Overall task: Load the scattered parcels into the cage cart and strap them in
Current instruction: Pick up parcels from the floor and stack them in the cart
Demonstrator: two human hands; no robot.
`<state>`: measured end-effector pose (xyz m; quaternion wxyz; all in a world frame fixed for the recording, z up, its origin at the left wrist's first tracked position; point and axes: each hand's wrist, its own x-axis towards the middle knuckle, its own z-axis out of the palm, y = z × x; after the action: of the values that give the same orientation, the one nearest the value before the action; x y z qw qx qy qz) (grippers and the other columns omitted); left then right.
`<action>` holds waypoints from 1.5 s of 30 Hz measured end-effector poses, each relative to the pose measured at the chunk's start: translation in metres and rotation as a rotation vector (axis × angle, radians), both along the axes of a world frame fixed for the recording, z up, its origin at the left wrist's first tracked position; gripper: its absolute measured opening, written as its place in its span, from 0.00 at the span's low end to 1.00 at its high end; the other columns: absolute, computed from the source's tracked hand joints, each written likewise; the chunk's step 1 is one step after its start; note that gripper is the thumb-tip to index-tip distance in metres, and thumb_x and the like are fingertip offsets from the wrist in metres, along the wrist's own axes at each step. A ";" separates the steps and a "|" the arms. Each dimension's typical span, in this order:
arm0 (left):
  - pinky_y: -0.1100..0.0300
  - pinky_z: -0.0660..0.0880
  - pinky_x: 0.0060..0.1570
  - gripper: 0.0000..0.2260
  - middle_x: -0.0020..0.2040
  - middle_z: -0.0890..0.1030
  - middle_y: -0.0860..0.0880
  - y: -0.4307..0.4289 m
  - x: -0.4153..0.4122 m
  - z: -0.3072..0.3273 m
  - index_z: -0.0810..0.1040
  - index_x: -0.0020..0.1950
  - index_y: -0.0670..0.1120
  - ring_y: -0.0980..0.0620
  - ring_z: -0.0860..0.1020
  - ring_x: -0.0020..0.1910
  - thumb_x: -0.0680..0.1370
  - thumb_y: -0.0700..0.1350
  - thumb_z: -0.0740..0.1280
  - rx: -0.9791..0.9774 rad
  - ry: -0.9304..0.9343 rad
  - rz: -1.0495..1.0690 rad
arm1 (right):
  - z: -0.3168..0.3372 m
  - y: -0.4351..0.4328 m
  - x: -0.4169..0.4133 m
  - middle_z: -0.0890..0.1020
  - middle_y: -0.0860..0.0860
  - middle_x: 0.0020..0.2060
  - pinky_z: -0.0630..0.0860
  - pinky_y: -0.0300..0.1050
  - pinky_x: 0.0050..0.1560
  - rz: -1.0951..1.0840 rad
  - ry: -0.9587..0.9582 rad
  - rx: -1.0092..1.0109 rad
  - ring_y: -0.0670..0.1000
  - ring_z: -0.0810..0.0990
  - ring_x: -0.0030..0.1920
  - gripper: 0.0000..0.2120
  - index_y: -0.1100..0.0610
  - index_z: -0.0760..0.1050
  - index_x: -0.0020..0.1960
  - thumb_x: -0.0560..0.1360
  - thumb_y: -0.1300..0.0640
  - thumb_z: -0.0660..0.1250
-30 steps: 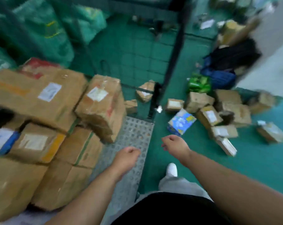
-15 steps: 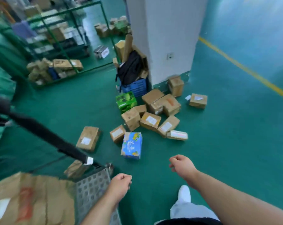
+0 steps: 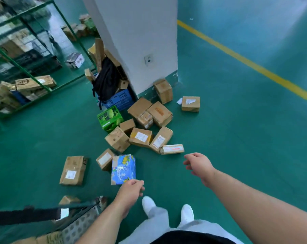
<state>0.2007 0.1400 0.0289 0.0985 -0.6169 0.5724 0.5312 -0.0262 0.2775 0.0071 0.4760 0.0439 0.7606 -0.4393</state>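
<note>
Several brown cardboard parcels [image 3: 140,136] lie scattered on the green floor in front of a white pillar. A blue printed box [image 3: 123,169] stands nearest me, with a flat brown parcel [image 3: 73,170] to its left and a green printed box [image 3: 109,118] further back. My left hand [image 3: 131,190] hangs just below the blue box, fingers loosely curled, holding nothing. My right hand [image 3: 198,164] reaches forward to the right of the pile, fingers relaxed and empty. The cage cart's perforated metal floor [image 3: 78,224] and a black bar [image 3: 24,216] show at the bottom left.
The white pillar [image 3: 136,41] stands behind the pile, with a black backpack [image 3: 106,80] and a blue crate [image 3: 121,101] against it. Green-framed racks [image 3: 25,67] with more boxes fill the left. A yellow floor line [image 3: 246,60] runs at the right. My white shoes [image 3: 166,208] stand below.
My view has swung from the loaded cart to the parcels on the floor and come closer to them. Both hands have moved forward; the right hand's fingers have loosened.
</note>
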 end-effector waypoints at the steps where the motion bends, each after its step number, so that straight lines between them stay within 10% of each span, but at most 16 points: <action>1: 0.57 0.73 0.44 0.10 0.49 0.86 0.48 -0.006 -0.010 -0.002 0.81 0.52 0.45 0.49 0.83 0.46 0.81 0.50 0.67 0.013 -0.015 -0.008 | -0.002 0.001 -0.007 0.84 0.52 0.46 0.73 0.46 0.45 -0.028 -0.014 -0.004 0.51 0.79 0.43 0.08 0.57 0.78 0.54 0.82 0.54 0.62; 31: 0.47 0.76 0.58 0.10 0.55 0.83 0.45 -0.231 -0.448 -0.060 0.79 0.56 0.46 0.47 0.81 0.54 0.83 0.48 0.61 0.161 -0.101 -0.435 | -0.029 -0.096 -0.326 0.85 0.54 0.49 0.78 0.51 0.54 -0.478 -0.027 0.111 0.52 0.81 0.46 0.09 0.57 0.79 0.54 0.82 0.53 0.63; 45: 0.46 0.76 0.62 0.05 0.54 0.83 0.51 -0.264 -0.667 -0.032 0.76 0.52 0.53 0.50 0.80 0.55 0.83 0.52 0.63 0.051 -0.185 -0.244 | -0.072 -0.158 -0.628 0.85 0.53 0.49 0.74 0.46 0.46 -0.092 -0.067 0.194 0.52 0.80 0.43 0.08 0.57 0.78 0.51 0.80 0.55 0.62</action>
<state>-0.4666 -0.1236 -0.0035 0.2302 -0.5864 0.6179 0.4704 -0.6537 0.1194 -0.0651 0.4740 0.1395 0.7803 -0.3833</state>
